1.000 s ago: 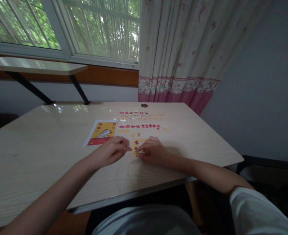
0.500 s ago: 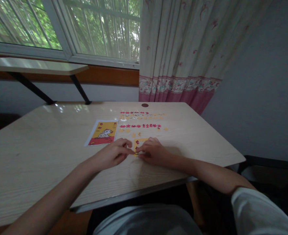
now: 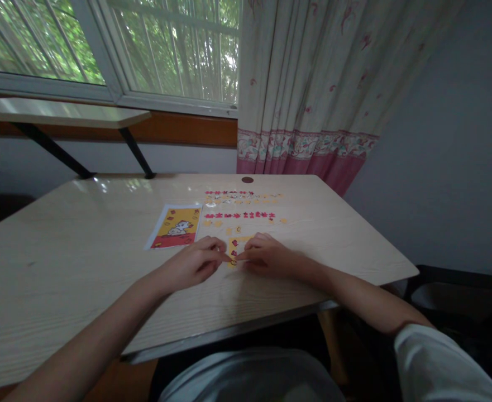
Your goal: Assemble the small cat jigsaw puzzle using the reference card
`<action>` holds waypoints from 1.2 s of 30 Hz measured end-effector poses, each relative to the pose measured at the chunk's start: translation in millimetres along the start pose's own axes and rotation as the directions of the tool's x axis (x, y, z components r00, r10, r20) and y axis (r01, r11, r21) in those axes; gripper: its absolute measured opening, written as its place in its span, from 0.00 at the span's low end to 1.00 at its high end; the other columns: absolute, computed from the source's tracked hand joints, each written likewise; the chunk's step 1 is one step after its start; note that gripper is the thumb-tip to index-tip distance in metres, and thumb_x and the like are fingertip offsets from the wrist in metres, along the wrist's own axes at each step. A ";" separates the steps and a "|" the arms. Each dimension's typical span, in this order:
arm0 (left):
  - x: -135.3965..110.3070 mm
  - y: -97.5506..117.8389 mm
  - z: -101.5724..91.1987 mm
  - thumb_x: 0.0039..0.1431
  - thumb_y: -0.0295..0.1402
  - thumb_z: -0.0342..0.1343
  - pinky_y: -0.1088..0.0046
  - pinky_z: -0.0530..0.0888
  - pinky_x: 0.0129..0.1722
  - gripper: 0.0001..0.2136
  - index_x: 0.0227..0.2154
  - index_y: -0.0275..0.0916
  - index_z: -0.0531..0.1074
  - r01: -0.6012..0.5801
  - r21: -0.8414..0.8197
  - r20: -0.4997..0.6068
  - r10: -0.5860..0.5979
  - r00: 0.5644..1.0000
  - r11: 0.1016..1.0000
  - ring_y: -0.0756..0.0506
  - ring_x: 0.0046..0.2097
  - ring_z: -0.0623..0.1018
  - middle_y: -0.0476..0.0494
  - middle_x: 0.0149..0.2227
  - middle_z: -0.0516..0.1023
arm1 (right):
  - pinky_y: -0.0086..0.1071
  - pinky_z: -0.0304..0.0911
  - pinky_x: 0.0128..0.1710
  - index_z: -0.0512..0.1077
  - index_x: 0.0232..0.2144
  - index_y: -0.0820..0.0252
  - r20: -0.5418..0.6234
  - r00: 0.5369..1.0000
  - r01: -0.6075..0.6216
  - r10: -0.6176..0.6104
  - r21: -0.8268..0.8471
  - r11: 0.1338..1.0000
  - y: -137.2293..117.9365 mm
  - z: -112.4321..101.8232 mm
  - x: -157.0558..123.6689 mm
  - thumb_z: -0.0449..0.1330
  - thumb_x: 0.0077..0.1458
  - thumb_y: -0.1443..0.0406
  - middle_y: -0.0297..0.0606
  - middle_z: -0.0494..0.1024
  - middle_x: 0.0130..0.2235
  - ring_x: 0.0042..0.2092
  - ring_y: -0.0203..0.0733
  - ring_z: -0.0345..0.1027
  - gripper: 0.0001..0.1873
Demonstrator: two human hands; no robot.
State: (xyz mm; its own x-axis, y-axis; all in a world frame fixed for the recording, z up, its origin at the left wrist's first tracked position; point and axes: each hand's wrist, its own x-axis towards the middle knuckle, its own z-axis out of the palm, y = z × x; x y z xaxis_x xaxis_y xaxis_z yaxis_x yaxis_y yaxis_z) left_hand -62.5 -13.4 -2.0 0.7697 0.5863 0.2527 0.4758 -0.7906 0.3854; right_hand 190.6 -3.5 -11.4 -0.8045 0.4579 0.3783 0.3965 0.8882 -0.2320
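Your L hand [image 3: 201,258] and R hand [image 3: 271,255] are close together over the tabletop [image 3: 82,268], index tips nearly meeting at the lower end of the yellow strip [image 3: 234,244]. That strip lies flat btwn your hands, w/ small red motifs down its L side and a ring-like mark at the near end; its upper edge runs to the R, partly hidden behind your R hand.

L fingers: index stretched out to the strip's near end, the rest curled under. R fingers: index pointing L onto the same spot, the others bent. The gap btwn the two tips is v. narrow — can't tell if either hand has a small piece pinched, too tiny & shaded.

Just beyond the strip, a loose yellow piece w/ a ring [image 3: 238,229] lies near other yellow pieces [image 3: 212,223]. Behind those is a row of red pieces [image 3: 219,215], then farther back the mixed rows [image 3: 239,197] in red, white & yellow — shapes too small to make out.

L of the pieces, the printed picture [image 3: 177,228] lies flat: white animal on yellow, red band below, white paper border. Its near R corner is close to your L hand. Brown disc [image 3: 248,180] sits at the far edge, by the curtain [image 3: 308,84].
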 end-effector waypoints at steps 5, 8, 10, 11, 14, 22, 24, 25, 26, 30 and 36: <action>0.8 -6.6 -1.8 0.58 0.24 0.46 0.66 0.70 0.45 0.14 0.41 0.39 0.74 -0.027 -0.026 -0.045 0.026 0.999 0.999 0.45 0.46 0.72 0.41 0.43 0.73 | 0.34 0.58 0.43 0.74 0.41 0.59 -0.044 0.995 -0.091 0.090 -0.028 0.995 34.6 -28.6 -13.7 0.55 0.59 0.63 0.40 0.76 0.37 0.40 0.39 0.66 0.11; 1.6 -8.5 -1.4 0.57 0.23 0.45 0.63 0.70 0.46 0.15 0.41 0.40 0.74 -0.053 -0.018 -0.041 0.052 0.998 0.998 0.45 0.46 0.72 0.42 0.44 0.76 | 0.36 0.59 0.44 0.74 0.42 0.62 0.048 0.987 -0.148 0.151 -0.068 0.987 54.0 -39.4 -24.3 0.55 0.59 0.63 0.41 0.77 0.39 0.41 0.40 0.67 0.12; 2.0 -8.2 -0.4 0.57 0.22 0.45 0.62 0.70 0.47 0.17 0.44 0.41 0.74 -0.061 -0.021 -0.034 0.060 0.998 0.998 0.45 0.46 0.72 0.42 0.45 0.77 | 0.36 0.59 0.45 0.73 0.44 0.62 0.066 0.979 -0.186 0.191 -0.069 0.980 60.7 -41.4 -28.7 0.56 0.59 0.63 0.42 0.77 0.41 0.43 0.40 0.67 0.13; 2.0 -7.9 0.1 0.57 0.22 0.44 0.62 0.70 0.47 0.18 0.45 0.41 0.74 -0.061 -0.022 -0.028 0.060 0.998 0.998 0.45 0.47 0.72 0.43 0.45 0.77 | 0.36 0.59 0.46 0.73 0.44 0.61 0.071 0.977 -0.196 0.200 -0.061 0.979 61.8 -41.2 -29.5 0.56 0.59 0.63 0.42 0.76 0.41 0.43 0.40 0.67 0.13; 1.7 -7.2 1.2 0.57 0.21 0.44 0.61 0.69 0.48 0.19 0.46 0.43 0.73 -0.059 -0.020 -0.013 0.059 0.998 0.998 0.44 0.48 0.71 0.43 0.48 0.75 | 0.36 0.59 0.46 0.72 0.45 0.60 0.081 0.977 -0.193 0.195 -0.033 0.981 58.6 -38.5 -27.5 0.57 0.58 0.62 0.42 0.77 0.41 0.43 0.40 0.67 0.14; 1.5 -8.5 3.0 0.57 0.21 0.44 0.60 0.68 0.48 0.19 0.43 0.45 0.75 -0.066 -0.009 0.003 0.066 0.998 0.998 0.44 0.47 0.70 0.44 0.49 0.74 | 0.35 0.59 0.44 0.74 0.42 0.59 0.108 0.975 -0.189 0.193 -0.039 0.981 49.8 -34.5 -20.9 0.61 0.54 0.60 0.41 0.77 0.39 0.41 0.40 0.67 0.14; 1.7 -8.4 3.5 0.57 0.21 0.44 0.61 0.68 0.48 0.19 0.43 0.45 0.75 -0.062 -0.006 0.003 0.062 0.998 0.998 0.44 0.47 0.70 0.44 0.49 0.74 | 0.35 0.59 0.44 0.74 0.42 0.59 0.107 0.976 -0.188 0.190 -0.030 0.982 50.8 -34.4 -21.2 0.61 0.54 0.60 0.41 0.77 0.39 0.41 0.40 0.67 0.14; 1.8 -8.3 3.7 0.57 0.21 0.44 0.61 0.68 0.48 0.19 0.43 0.45 0.75 -0.063 -0.004 0.003 0.063 0.998 0.998 0.44 0.47 0.70 0.44 0.49 0.74 | 0.35 0.59 0.44 0.74 0.42 0.59 0.107 0.976 -0.187 0.189 -0.028 0.982 51.2 -34.5 -21.2 0.61 0.54 0.60 0.41 0.77 0.39 0.41 0.40 0.67 0.14; 1.9 -8.3 3.8 0.57 0.21 0.44 0.61 0.68 0.48 0.19 0.43 0.45 0.75 -0.066 -0.002 0.003 0.066 0.998 0.998 0.44 0.47 0.70 0.44 0.49 0.74 | 0.35 0.59 0.44 0.74 0.42 0.59 0.108 0.976 -0.187 0.189 -0.030 0.982 51.5 -34.6 -21.1 0.61 0.54 0.60 0.41 0.77 0.39 0.41 0.40 0.67 0.14; 1.7 -8.8 4.5 0.57 0.21 0.44 0.60 0.68 0.48 0.20 0.44 0.46 0.75 -0.075 0.004 0.003 0.075 0.997 0.997 0.44 0.48 0.70 0.45 0.49 0.74 | 0.35 0.59 0.45 0.75 0.41 0.60 0.119 0.974 -0.190 0.193 -0.032 0.981 52.2 -34.7 -19.9 0.61 0.54 0.60 0.41 0.77 0.39 0.41 0.40 0.67 0.13; 1.6 -10.1 5.5 0.57 0.21 0.44 0.61 0.68 0.48 0.20 0.44 0.47 0.75 -0.071 0.003 -0.003 0.071 0.997 0.997 0.44 0.48 0.69 0.45 0.49 0.74 | 0.36 0.59 0.44 0.75 0.40 0.60 0.102 0.976 -0.194 0.195 -0.016 0.981 53.3 -33.6 -20.7 0.61 0.54 0.61 0.41 0.77 0.38 0.41 0.40 0.67 0.13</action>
State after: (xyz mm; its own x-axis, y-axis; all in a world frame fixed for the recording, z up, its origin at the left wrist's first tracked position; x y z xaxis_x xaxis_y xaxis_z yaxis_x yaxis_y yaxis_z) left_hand -63.8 -5.5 -10.4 0.8001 0.5295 0.2820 0.4214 -0.8306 0.3639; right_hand 243.2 35.6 -1.4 -0.7528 0.6158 0.2325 0.5522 0.7830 -0.2862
